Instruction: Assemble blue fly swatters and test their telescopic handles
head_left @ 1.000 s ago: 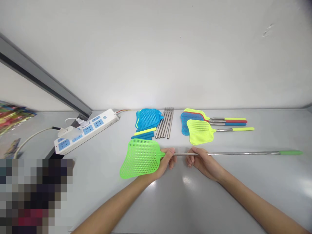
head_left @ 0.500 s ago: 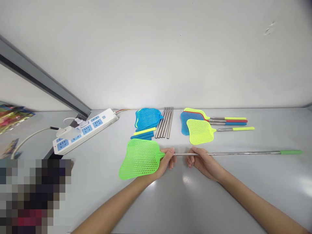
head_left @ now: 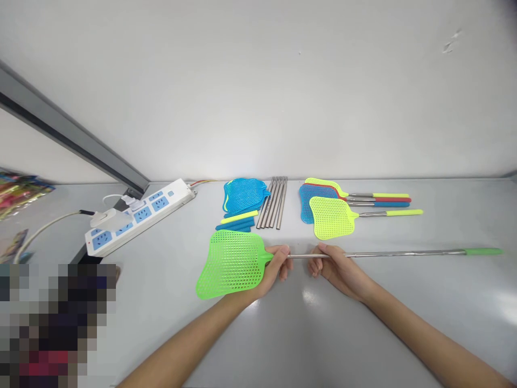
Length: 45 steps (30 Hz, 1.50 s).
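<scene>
Off-white wall (head_left: 258, 97) behind, small scuff (head_left: 451, 42) upper right. Grey worktop (head_left: 307, 345), glossy, glare spots (head_left: 310, 297). Grey frame bar (head_left: 81, 134) slants at left.

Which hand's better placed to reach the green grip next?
Probably the right hand: it holds the metal rod nearer the green grip. The left hand holds it beside the green mesh head.

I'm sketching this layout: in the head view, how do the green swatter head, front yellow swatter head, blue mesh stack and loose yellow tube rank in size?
1. Green swatter head, though nearer the camera
2. Front yellow swatter head and blue mesh stack: too alike to rank
3. Loose yellow tube
</scene>
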{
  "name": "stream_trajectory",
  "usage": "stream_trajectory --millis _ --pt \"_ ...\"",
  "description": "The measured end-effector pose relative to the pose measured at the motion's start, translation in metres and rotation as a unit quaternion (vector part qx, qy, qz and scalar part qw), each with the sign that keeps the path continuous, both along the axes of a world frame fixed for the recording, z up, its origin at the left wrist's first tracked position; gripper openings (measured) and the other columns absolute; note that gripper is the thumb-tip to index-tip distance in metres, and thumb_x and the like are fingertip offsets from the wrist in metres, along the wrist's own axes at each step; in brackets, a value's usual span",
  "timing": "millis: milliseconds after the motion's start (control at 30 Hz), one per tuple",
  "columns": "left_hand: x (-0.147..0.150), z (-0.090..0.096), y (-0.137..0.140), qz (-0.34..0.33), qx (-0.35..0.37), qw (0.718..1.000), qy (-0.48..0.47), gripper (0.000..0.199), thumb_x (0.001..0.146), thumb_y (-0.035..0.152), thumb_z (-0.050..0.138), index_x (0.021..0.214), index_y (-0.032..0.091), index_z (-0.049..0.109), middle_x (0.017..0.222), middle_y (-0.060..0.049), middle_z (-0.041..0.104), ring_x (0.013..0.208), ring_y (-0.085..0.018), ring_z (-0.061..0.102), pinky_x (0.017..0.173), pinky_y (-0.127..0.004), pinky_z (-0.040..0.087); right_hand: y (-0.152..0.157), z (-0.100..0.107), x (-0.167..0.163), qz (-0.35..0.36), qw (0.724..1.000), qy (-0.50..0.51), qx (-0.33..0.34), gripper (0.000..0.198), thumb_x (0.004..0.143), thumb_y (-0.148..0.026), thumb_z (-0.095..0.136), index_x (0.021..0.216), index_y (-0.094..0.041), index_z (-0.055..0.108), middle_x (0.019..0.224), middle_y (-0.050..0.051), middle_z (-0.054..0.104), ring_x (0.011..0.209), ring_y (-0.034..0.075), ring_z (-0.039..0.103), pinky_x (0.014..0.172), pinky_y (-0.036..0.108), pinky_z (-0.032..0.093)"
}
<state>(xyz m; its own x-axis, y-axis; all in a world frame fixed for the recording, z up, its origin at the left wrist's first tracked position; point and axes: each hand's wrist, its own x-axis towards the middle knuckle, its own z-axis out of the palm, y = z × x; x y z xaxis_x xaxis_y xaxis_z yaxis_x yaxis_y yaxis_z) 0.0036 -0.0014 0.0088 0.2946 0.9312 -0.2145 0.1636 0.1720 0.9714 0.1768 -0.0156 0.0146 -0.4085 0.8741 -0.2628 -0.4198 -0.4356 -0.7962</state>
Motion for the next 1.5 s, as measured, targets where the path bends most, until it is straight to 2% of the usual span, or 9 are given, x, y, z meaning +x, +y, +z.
stream_trajectory --millis 400,833,1167,1300,1500 --pt "-0.001 0.004 0.0 -0.011 -0.008 1.0 -0.009 0.047 0.079 0.05 0.036 0.051 0.015 0.052 0.037 0.002 0.044 0.035 -0.008 0.041 0.044 -0.021 0.034 0.0 -0.002 0.0 0.002 1.0 -0.009 -0.001 0.039 0.085 -0.032 0.037 0.054 -0.016 0.053 0.056 0.002 0.047 0.059 0.014 0.046 0.06 0.029 0.035" --pt "0.0 -0.003 -0.001 -0.009 0.006 1.0 -0.002 0.051 0.079 0.051 0.032 0.048 0.015 0.051 0.034 0.002 0.041 0.035 -0.008 0.039 0.043 -0.021 0.031 0.001 -0.003 -0.002 0.001 1.0 -0.007 0.009 0.039 0.085 -0.032 0.037 0.054 -0.015 0.054 0.055 0.002 0.047 0.058 0.014 0.046 0.059 0.029 0.035" --pt "-0.002 0.0 -0.003 -0.103 -0.043 0.991 -0.067 0.057 0.079 0.053 0.025 0.044 0.015 0.049 0.039 -0.001 0.044 0.037 -0.009 0.038 0.043 -0.023 0.032 -0.001 -0.007 -0.002 0.03 0.997 -0.016 0.064 0.043 0.086 -0.037 0.033 0.057 -0.015 0.057 0.058 0.004 0.051 0.059 0.015 0.047 0.06 0.03 0.035" --pt "-0.004 -0.004 -0.005 -0.121 -0.03 0.991 -0.041 0.059 0.081 0.053 0.022 0.045 0.016 0.049 0.039 -0.001 0.043 0.038 -0.009 0.04 0.045 -0.023 0.033 -0.003 -0.011 -0.001 0.045 0.996 -0.021 0.078 0.045 0.085 -0.041 0.033 0.056 -0.015 0.056 0.056 0.003 0.05 0.06 0.015 0.048 0.062 0.031 0.035" --pt "-0.006 -0.011 -0.006 -0.126 0.002 0.992 0.01 0.06 0.081 0.054 0.019 0.043 0.017 0.046 0.038 0.0 0.041 0.036 -0.009 0.038 0.045 -0.023 0.033 -0.003 -0.015 0.0 0.055 0.994 -0.02 0.089 0.046 0.086 -0.038 0.03 0.056 -0.016 0.056 0.055 0.003 0.048 0.061 0.015 0.048 0.061 0.03 0.034"
